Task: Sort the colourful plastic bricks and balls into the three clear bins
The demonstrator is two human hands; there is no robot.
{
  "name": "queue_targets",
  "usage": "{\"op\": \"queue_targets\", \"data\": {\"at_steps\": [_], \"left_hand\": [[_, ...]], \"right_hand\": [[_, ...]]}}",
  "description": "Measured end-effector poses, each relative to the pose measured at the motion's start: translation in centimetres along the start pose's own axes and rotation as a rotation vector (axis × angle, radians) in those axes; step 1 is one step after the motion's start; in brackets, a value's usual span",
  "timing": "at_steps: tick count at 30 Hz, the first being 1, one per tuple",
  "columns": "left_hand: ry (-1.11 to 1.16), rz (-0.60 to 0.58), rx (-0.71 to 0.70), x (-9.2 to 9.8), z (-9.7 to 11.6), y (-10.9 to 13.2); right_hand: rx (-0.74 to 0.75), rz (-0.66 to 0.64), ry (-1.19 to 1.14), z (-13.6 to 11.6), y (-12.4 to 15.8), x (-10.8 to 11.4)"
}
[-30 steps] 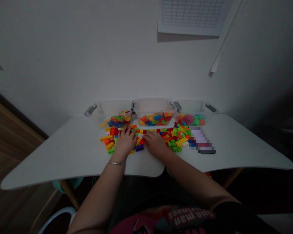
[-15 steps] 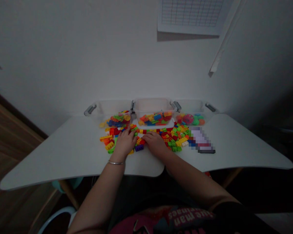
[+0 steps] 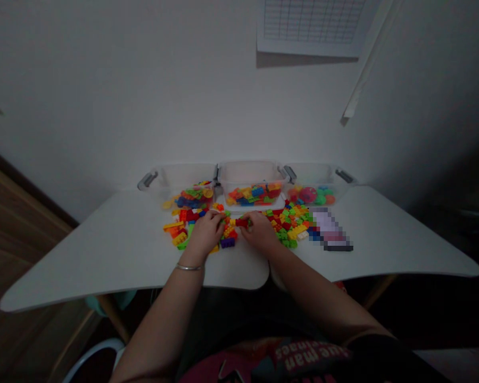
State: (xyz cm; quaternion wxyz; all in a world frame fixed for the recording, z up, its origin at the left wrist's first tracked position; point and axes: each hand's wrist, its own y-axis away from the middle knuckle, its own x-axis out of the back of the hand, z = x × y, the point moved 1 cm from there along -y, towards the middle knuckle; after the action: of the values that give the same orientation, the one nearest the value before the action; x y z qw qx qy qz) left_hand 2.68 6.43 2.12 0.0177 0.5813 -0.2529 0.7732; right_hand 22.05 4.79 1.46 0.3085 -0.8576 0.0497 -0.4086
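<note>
In the head view my right hand [image 3: 260, 232] has its thumb and fingers closed on a red building brick [image 3: 241, 222]. Beside it, a few yellow bricks [image 3: 230, 229] show between my two hands; whether they join the red one I cannot tell. My left hand [image 3: 206, 230], with a silver bangle at the wrist, is curled over the left part of the brick pile. Its fingertips press together near a green brick [image 3: 227, 213], and what they hold is hidden. Just below the gap between the hands lies a purple brick [image 3: 228, 242].
Three clear bins stand along the wall: the left bin [image 3: 175, 175] and middle bin [image 3: 249, 171] hold bricks, the right bin [image 3: 315, 173] rounder coloured pieces. Loose green bricks [image 3: 286, 239] lie right of my hands, beside a blurred-out phone-like object [image 3: 330, 229] on the white table [image 3: 115, 250].
My right hand has drawn its fingers in and now pinches the red brick. The row of bricks seen between my hands has shifted. My left hand's fingers are more curled.
</note>
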Motion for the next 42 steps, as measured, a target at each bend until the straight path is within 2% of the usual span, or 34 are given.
{"op": "queue_targets", "data": {"at_steps": [4,10,16,19,24,28,39,42], "left_hand": [[0.08,0.006,-0.065,-0.1,-0.1,0.0],[0.097,0.006,-0.056,-0.3,-0.3,0.0],[0.111,0.001,-0.065,-0.3,-0.5,0.0],[0.109,-0.01,-0.05,-0.1,-0.3,0.1],[0.123,-0.024,-0.039,0.0,-0.2,0.1],[0.142,-0.016,-0.03,0.0,-0.2,0.0],[0.155,0.003,-0.049,-0.6,-0.7,-0.1],[0.156,0.012,-0.051,-0.7,-0.8,-0.1]], "right_hand": [[-0.007,0.139,-0.086,0.8,-1.2,1.4],[-0.035,0.348,-0.153,1.8,-4.7,5.2],[-0.041,0.436,-0.137,3.3,-8.2,7.5],[-0.046,0.413,-0.064,4.0,-9.1,7.6],[-0.116,0.269,0.221,4.2,-9.0,7.2],[-0.081,0.176,0.366,3.8,-8.5,6.8],[0.065,0.144,0.345,4.5,-7.7,6.7],[0.107,0.167,0.323,4.1,-7.1,6.7]]}}
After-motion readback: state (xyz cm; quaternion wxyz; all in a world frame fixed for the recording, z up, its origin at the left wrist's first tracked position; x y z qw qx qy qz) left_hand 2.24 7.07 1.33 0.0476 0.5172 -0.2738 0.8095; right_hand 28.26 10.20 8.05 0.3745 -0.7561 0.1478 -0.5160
